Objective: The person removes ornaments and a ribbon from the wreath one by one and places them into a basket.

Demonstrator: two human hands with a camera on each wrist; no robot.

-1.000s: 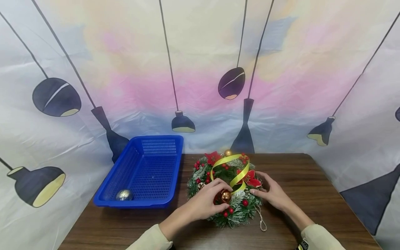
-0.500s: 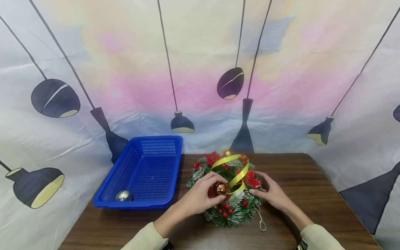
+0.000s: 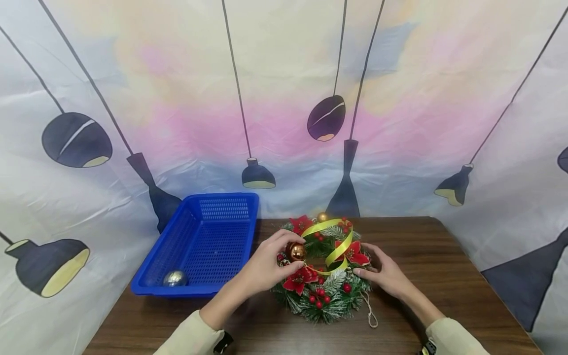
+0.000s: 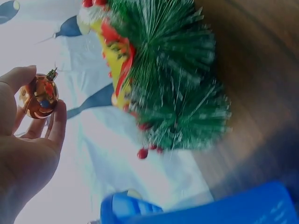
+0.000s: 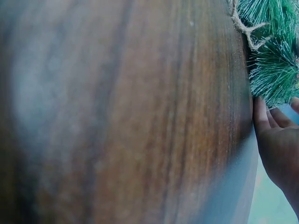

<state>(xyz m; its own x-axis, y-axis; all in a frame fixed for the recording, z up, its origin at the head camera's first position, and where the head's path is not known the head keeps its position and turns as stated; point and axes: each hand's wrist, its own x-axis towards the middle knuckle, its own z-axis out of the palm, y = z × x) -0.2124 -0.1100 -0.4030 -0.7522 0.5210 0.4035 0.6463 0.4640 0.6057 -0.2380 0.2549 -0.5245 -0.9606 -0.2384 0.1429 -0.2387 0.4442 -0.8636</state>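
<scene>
A shiny copper-coloured Christmas bauble [image 3: 298, 252] is held between the thumb and fingers of my left hand [image 3: 265, 260], above the left side of the wreath. In the left wrist view the bauble [image 4: 41, 97] shows its small metal cap and stands apart from the greenery. The Christmas wreath [image 3: 335, 297] lies on the table, with frosted green needles, red poinsettias, red berries and a looped yellow ribbon [image 3: 340, 252]. My right hand [image 3: 389, 277] grips the wreath's right edge, thumb toward its near side; the fingertips are partly hidden in the greenery.
To the left stands a blue plastic basket [image 3: 255, 231] with a silver bauble [image 3: 175, 278] in its near left corner. A twine loop [image 3: 372, 315] trails from the wreath onto the brown wooden table [image 3: 417, 246]. A lamp-printed cloth [image 3: 284, 98] hangs behind.
My left hand has lifted the copper bauble away from the middle of the wreath, up and to the left, uncovering a red poinsettia. The right hand has stayed at the wreath's right edge.
</scene>
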